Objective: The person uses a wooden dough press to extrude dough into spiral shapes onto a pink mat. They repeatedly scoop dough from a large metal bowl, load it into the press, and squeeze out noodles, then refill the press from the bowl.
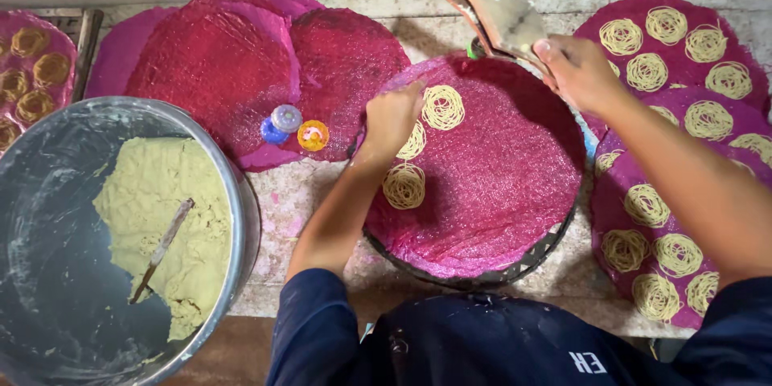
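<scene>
The left hand [392, 117] rests on a round pink mat [490, 193] in the middle of the table [305, 193], its fingers curled together over a noodle coil; whether they pinch anything cannot be told. The mat lies on a dark round rack [482, 273] whose rim shows along its near edge. Three pale yellow coils [404, 186] lie on the mat's left part: one at the top just beside the fingertips, one partly under the hand, one nearer the person.

The right hand [577, 72] is raised over the mat's far right edge, fingers wrapped around a grey metal press [486, 8] that slants up and away to the left.

To the right, overlapping pink mats [611, 193] carry many finished coils. Beyond the left hand lie bare pink mats [217, 64], overlapping one another. On their near edge sit three small round caps, close together: a blue one [272, 130], a pale lilac one [286, 118] and a yellow one [313, 135] with a pink centre. At far left another mat [68, 64] holds darker, browner coils.

At near left stands a large metal basin [241, 217] holding a slab of yellowish dough [181, 217], with a thin stick [161, 249] lying across it. The person wears dark blue sleeves [310, 330].
</scene>
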